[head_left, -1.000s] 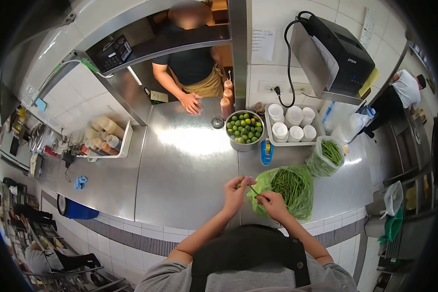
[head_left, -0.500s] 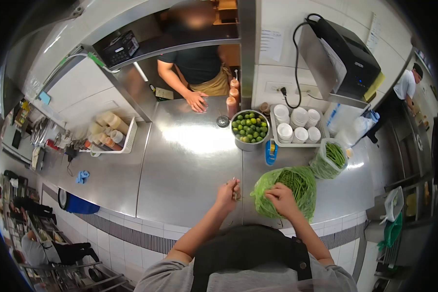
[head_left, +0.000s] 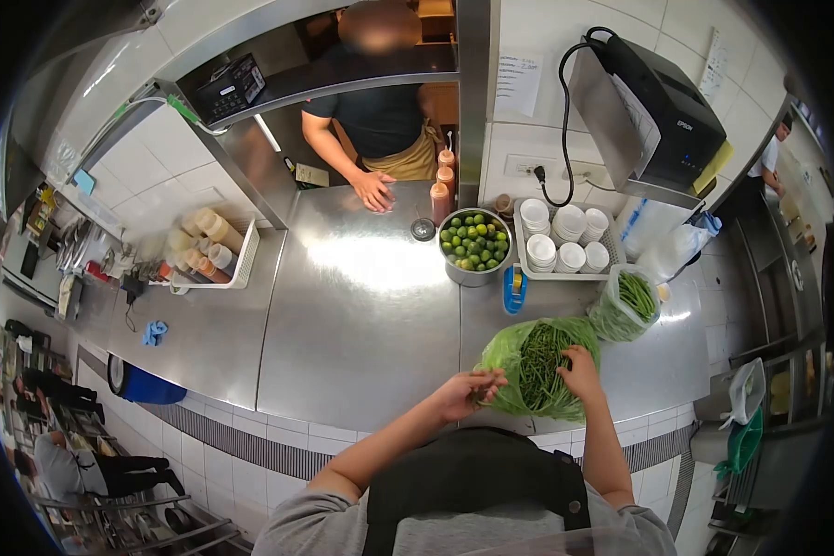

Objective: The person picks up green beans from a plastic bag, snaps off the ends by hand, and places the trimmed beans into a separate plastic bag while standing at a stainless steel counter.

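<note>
A light green plastic bag stands open on the steel counter, full of thin green beans. At the bag's right side, my right hand touches the beans, its thumb and fingers slightly apart. My left hand is just left of the bag at the counter's front edge. Its fingers are curled together and point toward the bag; whatever is between them is too small to make out. Behind the bag on the right, a clear plastic bag holds more green beans.
Beyond the bags are a metal pot of limes, a blue tape dispenser and a white tray of stacked cups. Sauce bottles stand near a co-worker's hand at the pass window. A bottle basket sits at left.
My right hand has moved right, from the bag's near middle to its right side, uncovering more beans. My left hand has come down and right, closer to the bag.
</note>
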`<state>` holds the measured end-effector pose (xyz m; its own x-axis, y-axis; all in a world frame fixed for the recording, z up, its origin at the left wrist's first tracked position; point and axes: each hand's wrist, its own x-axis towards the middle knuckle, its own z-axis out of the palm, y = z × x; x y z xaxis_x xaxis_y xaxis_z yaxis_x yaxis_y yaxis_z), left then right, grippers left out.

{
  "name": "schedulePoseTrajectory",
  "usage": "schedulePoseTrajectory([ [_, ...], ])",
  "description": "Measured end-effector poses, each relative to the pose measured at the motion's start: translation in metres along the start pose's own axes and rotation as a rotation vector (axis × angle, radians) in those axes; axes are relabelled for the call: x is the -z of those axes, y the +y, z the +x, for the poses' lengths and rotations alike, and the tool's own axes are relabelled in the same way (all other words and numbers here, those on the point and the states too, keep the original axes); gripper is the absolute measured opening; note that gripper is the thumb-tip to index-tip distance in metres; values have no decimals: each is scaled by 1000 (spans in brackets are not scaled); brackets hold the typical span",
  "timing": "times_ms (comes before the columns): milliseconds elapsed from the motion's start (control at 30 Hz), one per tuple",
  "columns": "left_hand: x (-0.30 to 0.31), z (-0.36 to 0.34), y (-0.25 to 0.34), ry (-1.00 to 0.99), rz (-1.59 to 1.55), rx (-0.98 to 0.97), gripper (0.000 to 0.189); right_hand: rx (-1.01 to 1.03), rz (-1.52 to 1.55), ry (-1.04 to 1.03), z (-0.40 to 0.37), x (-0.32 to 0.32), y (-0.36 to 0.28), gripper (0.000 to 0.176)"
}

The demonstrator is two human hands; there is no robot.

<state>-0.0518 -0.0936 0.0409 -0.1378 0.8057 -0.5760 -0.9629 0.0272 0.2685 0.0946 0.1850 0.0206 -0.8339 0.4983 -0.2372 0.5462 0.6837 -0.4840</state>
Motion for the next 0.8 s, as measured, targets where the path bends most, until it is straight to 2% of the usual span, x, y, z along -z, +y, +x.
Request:
schedulePoseTrajectory([
  [33, 1, 5, -8, -36, 37, 28, 35, -2, -18, 13, -1, -3, -3, 44],
  [167, 10, 10, -23, -162, 51, 185, 37, -25, 60, 22, 1, -8, -4, 41],
  [267, 17, 14, -18, -113, 33, 82, 34, -32, 212, 72, 9, -20, 17, 34],
  [467, 9, -4, 11, 34, -63, -110, 33, 44, 376, 253, 10, -12, 19, 19],
  [567, 9, -10, 17, 41, -27, -115, 34, -15, 280, 140, 8, 1, 4, 16],
  [667, -2, -15, 17, 63, 60, -91, 33, -24, 320, 45, 6, -6, -3, 18],
  [800, 25, 4, 7, -21, 63, -49, 18, -1, 349, 83, 9, -17, 0, 20],
])
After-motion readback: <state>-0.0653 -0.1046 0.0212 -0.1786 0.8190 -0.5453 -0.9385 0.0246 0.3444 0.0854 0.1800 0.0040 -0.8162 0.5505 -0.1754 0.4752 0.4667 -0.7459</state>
